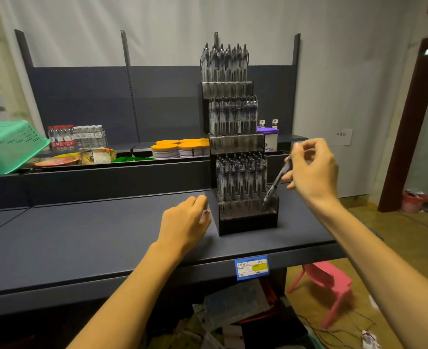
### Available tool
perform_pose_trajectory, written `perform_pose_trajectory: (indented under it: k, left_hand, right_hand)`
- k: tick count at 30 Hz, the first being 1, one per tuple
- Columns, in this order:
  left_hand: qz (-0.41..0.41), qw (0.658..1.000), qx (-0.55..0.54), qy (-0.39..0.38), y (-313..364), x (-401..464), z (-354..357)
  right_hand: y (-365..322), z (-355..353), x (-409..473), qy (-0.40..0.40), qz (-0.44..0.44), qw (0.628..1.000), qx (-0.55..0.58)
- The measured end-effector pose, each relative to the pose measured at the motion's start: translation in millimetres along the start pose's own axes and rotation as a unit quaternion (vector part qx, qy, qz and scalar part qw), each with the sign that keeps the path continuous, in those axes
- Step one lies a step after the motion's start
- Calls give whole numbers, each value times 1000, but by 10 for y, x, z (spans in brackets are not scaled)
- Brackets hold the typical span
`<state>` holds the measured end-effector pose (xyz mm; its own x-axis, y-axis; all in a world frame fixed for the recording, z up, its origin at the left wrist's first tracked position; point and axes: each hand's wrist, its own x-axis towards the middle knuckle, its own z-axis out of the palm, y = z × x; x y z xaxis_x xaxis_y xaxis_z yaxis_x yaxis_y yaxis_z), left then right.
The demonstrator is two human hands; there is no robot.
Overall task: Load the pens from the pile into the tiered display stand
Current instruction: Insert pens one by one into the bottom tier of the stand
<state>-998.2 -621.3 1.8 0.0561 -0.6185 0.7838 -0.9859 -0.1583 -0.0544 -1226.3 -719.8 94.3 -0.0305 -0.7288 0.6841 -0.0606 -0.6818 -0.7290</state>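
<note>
A black tiered display stand (pixel 248 222) stands on the dark shelf, its three tiers packed with upright clear-barrel pens (pixel 240 177). My right hand (pixel 311 170) pinches one pen (pixel 275 183), tilted, its tip down at the front right corner of the lowest tier. My left hand (pixel 185 222) rests on the shelf just left of the stand's base, fingers curled; whether it holds anything is hidden. No loose pile of pens is visible.
The dark shelf (pixel 94 238) carries a blue price label (pixel 252 267) on its front edge. Behind are a green basket (pixel 9 144), water bottles (pixel 77 136), orange-lidded tubs (pixel 177 147) and a purple-lidded box (pixel 269 138). A pink chair (pixel 328 283) stands at the lower right.
</note>
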Motion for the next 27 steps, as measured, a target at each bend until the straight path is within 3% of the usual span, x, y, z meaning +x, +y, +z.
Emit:
perform_pose_trajectory:
  k: [4, 9, 18, 23, 27]
  left_hand:
    - [-15, 1000, -1, -19, 24, 20, -33]
    - [-31, 998, -14, -49, 65, 53, -78]
    - [-43, 996, -11, -74, 97, 76, -88]
    - [-70, 995, -5, -70, 60, 85, -110]
    - [-104, 991, 12, -83, 22, 143, -119]
  right_hand:
    - [-23, -100, 110, 43, -24, 999, -18]
    - [4, -33, 176, 21, -29, 999, -28]
    - [15, 153, 376, -103, 5, 990, -97]
    - [-2, 264, 551, -148, -5, 975, -164]
    - [58, 292, 587, -231, 26, 951, -205]
